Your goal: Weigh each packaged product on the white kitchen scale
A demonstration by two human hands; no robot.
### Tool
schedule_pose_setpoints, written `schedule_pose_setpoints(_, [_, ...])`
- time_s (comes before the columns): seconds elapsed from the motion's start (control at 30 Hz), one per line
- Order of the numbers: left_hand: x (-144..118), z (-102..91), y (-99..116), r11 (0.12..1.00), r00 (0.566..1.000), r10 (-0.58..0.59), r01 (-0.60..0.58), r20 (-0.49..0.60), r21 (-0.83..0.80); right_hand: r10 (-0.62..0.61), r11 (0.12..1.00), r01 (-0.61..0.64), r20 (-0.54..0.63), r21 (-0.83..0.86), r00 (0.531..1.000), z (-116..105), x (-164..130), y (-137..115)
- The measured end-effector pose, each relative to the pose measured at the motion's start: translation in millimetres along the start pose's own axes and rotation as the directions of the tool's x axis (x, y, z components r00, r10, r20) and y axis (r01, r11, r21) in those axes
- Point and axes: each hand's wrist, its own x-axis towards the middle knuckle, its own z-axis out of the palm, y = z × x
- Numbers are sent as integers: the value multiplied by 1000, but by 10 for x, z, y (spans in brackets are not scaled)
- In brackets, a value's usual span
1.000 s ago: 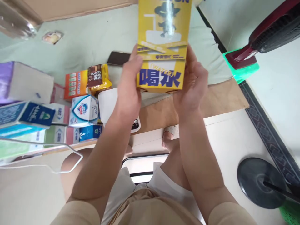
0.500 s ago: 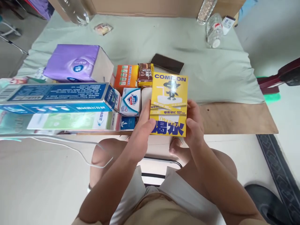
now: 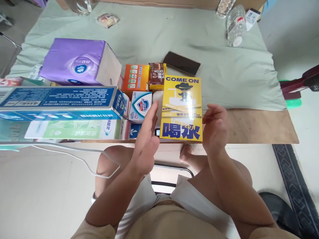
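A yellow box point(image 3: 182, 108) printed "COME ON" lies at the table's front edge. To its left, my left hand point(image 3: 146, 142) is held edge-on with fingers stretched out, slightly apart from the box. My right hand point(image 3: 216, 127) hovers by the box's right side, its fingers loosely bent and holding nothing; a little blur shows on it. A white-and-blue Safeguard box point(image 3: 141, 106) stands left of the yellow box, partly covered by my left fingers. Behind are an orange box point(image 3: 136, 78) and a brown cocoa packet point(image 3: 157, 74).
A black phone point(image 3: 181, 63) lies behind the yellow box. A purple tissue pack point(image 3: 74, 61) and a long blue box point(image 3: 57, 99) sit on the left. A plastic bottle point(image 3: 235, 26) lies at the back right. A white cable point(image 3: 84, 161) hangs over the front edge.
Both hands have let go of the yellow box and moved apart, left hand to the left, right hand to the right. The box now rests by itself. The view has shifted slightly.
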Motion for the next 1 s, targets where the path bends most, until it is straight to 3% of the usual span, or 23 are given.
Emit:
schedule_pose_setpoints(0.07, [11, 14, 44, 981, 980, 188, -184, -63, 63, -13, 999, 16, -56, 48, 998, -27, 78, 27])
schedule_pose_setpoints(0.1, [22, 17, 61, 946, 941, 317, -305, -119, 107, -18, 997, 23, -79, 72, 997, -32, 102, 27])
schedule_pose_setpoints(0.17, [45, 16, 79, 836, 812, 547, -518, -205, 181, -30, 994, 40, -102, 99, 994, -27, 116, 8])
schedule_pose_setpoints(0.2, [53, 12, 83, 787, 759, 616, -584, -212, 198, -40, 993, 51, -109, 107, 993, -19, 110, -6])
schedule_pose_setpoints(0.23, [58, 5, 86, 758, 735, 652, -622, -188, 198, -51, 992, 63, -112, 112, 992, -12, 100, -18])
schedule_pose_setpoints(0.37, [59, -28, 74, 756, 769, 639, -621, -26, 209, -84, 987, 96, -98, 127, 992, 3, 63, -18])
schedule_pose_setpoints(0.43, [61, -37, 53, 747, 770, 638, -618, -1, 247, -83, 986, 94, -83, 138, 993, 2, 57, 5])
schedule_pose_setpoints(0.7, [94, -20, -46, 794, 786, 576, -473, -224, 382, -56, 987, 65, -63, 146, 996, 44, 34, 35])
schedule_pose_setpoints(1.0, [94, -49, -69, 817, 817, 554, -495, -162, 298, -27, 996, 33, -82, 84, 996, 67, 61, 84])
